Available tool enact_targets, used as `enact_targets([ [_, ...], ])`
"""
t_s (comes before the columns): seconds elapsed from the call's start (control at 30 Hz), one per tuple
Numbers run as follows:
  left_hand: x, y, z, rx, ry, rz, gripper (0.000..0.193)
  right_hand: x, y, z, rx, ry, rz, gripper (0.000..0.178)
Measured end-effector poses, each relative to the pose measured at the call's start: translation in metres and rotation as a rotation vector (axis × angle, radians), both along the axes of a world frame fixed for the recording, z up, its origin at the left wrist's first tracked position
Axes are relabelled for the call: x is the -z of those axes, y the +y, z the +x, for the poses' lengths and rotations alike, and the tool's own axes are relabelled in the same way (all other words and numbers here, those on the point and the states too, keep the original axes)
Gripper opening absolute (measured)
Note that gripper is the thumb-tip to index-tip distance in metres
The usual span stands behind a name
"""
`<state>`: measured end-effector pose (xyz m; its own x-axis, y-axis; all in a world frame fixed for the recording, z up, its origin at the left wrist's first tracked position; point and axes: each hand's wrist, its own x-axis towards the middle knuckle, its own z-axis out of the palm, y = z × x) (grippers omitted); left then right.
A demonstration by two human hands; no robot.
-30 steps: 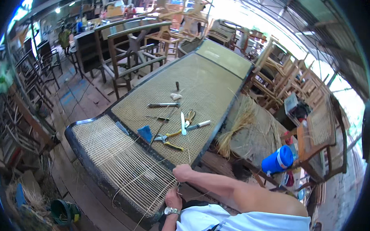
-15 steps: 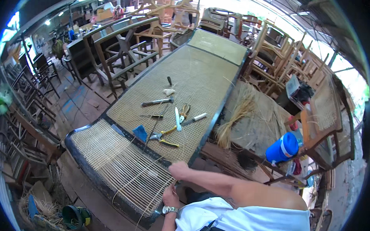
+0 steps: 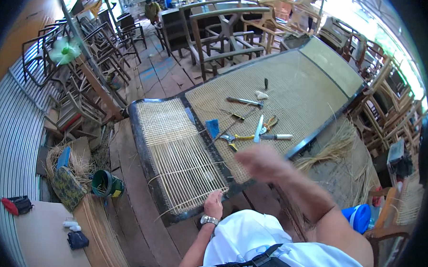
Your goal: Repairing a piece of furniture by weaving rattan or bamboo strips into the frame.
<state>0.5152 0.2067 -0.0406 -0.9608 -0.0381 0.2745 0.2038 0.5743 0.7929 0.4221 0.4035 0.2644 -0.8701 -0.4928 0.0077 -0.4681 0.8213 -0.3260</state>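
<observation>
A long dark-framed cane panel (image 3: 254,78) reaches away from me. Its near section (image 3: 186,168) has tight weave at the far end and bare parallel cane strands toward me, with a few cross strands. My left hand (image 3: 214,203) is at that section's right edge, fingers pinched together; what they hold is hidden. My right hand (image 3: 260,162) is raised over the panel and smeared by motion. Beyond it lie yellow-handled snips (image 3: 237,138), a white tube (image 3: 258,129), a knife (image 3: 277,136), orange-handled pliers (image 3: 271,122), a hammer (image 3: 244,101) and a blue scrap (image 3: 212,127).
Loose cane fibres (image 3: 335,143) lie on a board at the right, near a blue jug (image 3: 358,217). A dark green bucket (image 3: 107,183) stands on the planks at left. Wooden chair frames (image 3: 228,36) crowd the back. Another person (image 3: 152,10) is far off.
My view has swung left, so the panel appears farther right. My right hand has left the panel's edge and risen away from my left hand, which stays at the edge.
</observation>
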Motion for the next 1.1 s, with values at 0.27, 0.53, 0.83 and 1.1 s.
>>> enact_targets([
  [0.27, -0.029, 0.019, -0.019, -0.007, -0.065, 0.038, 0.025, 0.097, 0.21, -0.067, 0.772, 0.252, -0.651, 0.021],
  [0.53, -0.047, 0.043, -0.028, 0.179, -0.24, 0.152, 0.024, 0.251, 0.23, -0.088, 0.863, 0.36, -0.101, 0.012],
  [0.83, -0.037, 0.057, -0.067, 0.24, -0.44, 0.133, 0.022, 0.248, 0.242, -0.105, 0.653, 0.512, -0.023, 0.018],
  [1.1, -0.021, 0.028, -0.091, 0.341, -0.712, 0.288, 0.028, 0.22, 0.057, 0.084, 0.322, 0.097, -0.669, 0.046],
])
